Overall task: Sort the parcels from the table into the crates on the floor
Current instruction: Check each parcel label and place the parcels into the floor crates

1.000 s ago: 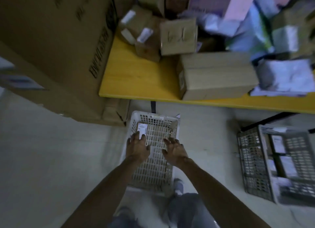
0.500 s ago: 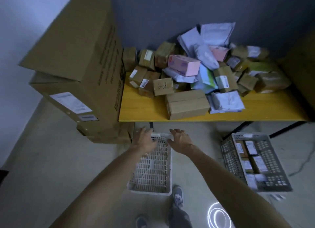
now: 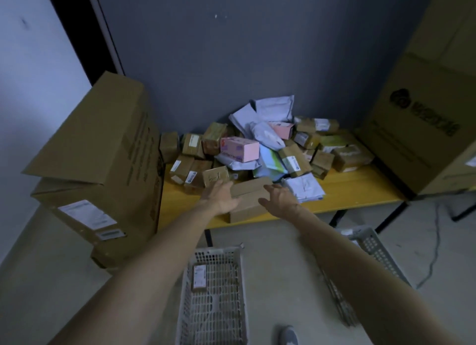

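A pile of parcels covers the yellow table (image 3: 355,190): brown boxes, white mailer bags and a pink box (image 3: 239,148). At the front edge lies a long flat brown box (image 3: 249,200). My left hand (image 3: 219,195) reaches over its left end and my right hand (image 3: 280,200) over its right end, both with fingers spread and holding nothing. On the floor below stands a white crate (image 3: 213,316) with one small labelled parcel (image 3: 199,277) inside. A second crate (image 3: 373,252) sits to the right, mostly hidden by my right arm.
Large cardboard cartons (image 3: 103,164) stand stacked left of the table, and another big carton (image 3: 432,112) stands at the right. A dark wall closes the back. A cable (image 3: 435,241) runs over the floor at right. My shoe (image 3: 288,334) shows by the crate.
Both hands rose from the white crate on the floor up to the table edge, leaving the small labelled parcel in the crate. The view lifted from the floor to the parcel pile.
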